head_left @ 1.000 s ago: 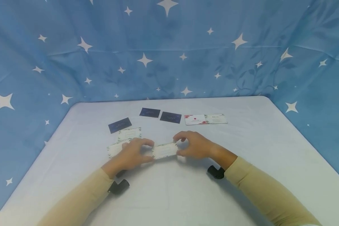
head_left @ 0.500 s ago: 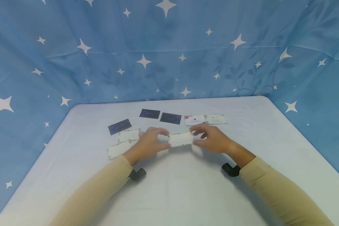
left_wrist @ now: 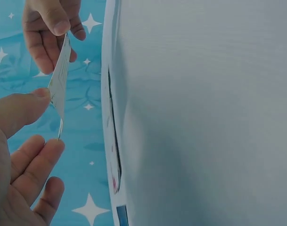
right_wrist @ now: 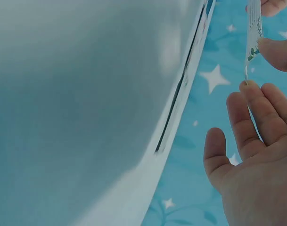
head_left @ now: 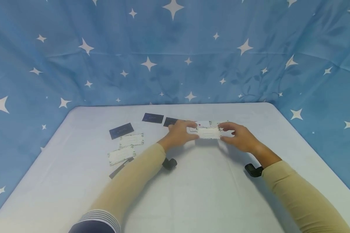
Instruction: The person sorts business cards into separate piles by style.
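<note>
Now | thin pale card (head_left: 208,133) (flat, rectangular) | pinched: left hand (head_left: 179,132), right hand (head_left: 239,137)

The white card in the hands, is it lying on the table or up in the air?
Up in the air: the left hand and right hand pinch the white card above the table.

red-flowered card (head_left: 203,123) half hidden by held card (head_left: 208,133), print perhaps too small — unreadable

Three dark blue cards (head_left: 121,130), two leaf-bordered white cards (head_left: 131,140) lying left, one held white card (head_left: 208,133), and two hands.
</note>
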Demonstrator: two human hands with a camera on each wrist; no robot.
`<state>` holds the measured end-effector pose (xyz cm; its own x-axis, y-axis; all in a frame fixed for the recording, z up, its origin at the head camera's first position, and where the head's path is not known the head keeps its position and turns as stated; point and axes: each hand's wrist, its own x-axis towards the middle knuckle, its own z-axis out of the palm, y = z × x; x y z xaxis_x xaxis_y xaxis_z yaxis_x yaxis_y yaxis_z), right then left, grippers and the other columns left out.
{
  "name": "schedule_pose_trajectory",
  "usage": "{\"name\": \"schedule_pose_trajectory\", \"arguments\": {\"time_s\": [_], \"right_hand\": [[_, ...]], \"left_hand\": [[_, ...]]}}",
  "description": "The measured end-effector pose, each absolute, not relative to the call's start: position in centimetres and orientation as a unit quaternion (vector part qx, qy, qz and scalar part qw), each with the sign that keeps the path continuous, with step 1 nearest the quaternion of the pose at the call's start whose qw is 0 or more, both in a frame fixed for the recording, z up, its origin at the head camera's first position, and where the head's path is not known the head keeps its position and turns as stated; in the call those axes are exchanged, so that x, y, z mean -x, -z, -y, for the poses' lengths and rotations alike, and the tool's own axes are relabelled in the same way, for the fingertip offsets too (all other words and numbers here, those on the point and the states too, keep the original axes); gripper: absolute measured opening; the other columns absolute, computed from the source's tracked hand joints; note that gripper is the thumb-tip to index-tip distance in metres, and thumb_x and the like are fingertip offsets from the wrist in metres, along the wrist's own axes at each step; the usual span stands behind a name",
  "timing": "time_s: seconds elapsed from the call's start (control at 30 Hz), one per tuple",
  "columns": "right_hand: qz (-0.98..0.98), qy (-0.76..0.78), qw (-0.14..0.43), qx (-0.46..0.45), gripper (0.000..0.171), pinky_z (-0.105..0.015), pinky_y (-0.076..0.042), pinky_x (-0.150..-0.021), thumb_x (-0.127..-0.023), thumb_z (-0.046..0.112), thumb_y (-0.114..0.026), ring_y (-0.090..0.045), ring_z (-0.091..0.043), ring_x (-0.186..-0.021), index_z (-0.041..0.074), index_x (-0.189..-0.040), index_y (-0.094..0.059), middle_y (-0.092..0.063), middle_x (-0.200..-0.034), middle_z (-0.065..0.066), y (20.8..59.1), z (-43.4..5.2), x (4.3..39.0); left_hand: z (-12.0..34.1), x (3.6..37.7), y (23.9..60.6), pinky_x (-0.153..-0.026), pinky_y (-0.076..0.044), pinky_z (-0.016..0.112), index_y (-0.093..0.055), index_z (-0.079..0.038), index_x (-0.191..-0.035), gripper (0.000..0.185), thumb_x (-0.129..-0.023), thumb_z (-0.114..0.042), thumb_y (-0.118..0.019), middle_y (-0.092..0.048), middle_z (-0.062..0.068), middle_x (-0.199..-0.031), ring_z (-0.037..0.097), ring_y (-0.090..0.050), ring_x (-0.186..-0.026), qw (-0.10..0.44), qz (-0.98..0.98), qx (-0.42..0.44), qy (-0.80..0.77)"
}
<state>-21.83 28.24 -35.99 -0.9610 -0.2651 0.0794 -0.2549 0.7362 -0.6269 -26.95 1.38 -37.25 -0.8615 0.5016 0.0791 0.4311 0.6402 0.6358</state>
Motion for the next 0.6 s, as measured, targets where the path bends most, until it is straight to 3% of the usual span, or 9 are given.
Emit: {"name": "schedule_pose_trajectory", "arguments": {"time_s": [0.2,0.6], "right_hand": [[-0.941,0.314,0.002,0.128,0.049,-0.056,-0.041,-0.100,-0.095,0.011,-0.067,-0.052,-0.039,-0.122,0.000,-0.140,-0.053,-0.055,-0.135,-0.025,36.0,-30.2,22.6],[-0.955,0.271,0.002,0.120,0.051,-0.058,-0.040,-0.101,-0.099,0.012,-0.063,-0.052,-0.043,-0.121,-0.001,-0.145,-0.046,-0.057,-0.130,-0.029,36.7,-32.1,24.1]], "left_hand": [[-4.1,28.4,37.3,-0.098,-0.027,0.048,-0.064,-0.019,-0.133,0.047,-0.090,-0.036,-0.075,-0.064,-0.007,-0.129,0.019,-0.047,-0.127,0.053,-0.897,-0.260,-0.352],[-7.2,30.5,38.5,-0.101,-0.027,0.046,-0.059,-0.022,-0.137,0.047,-0.093,-0.035,-0.071,-0.060,-0.007,-0.133,0.022,-0.040,-0.131,0.083,-0.904,-0.255,-0.334]]}}
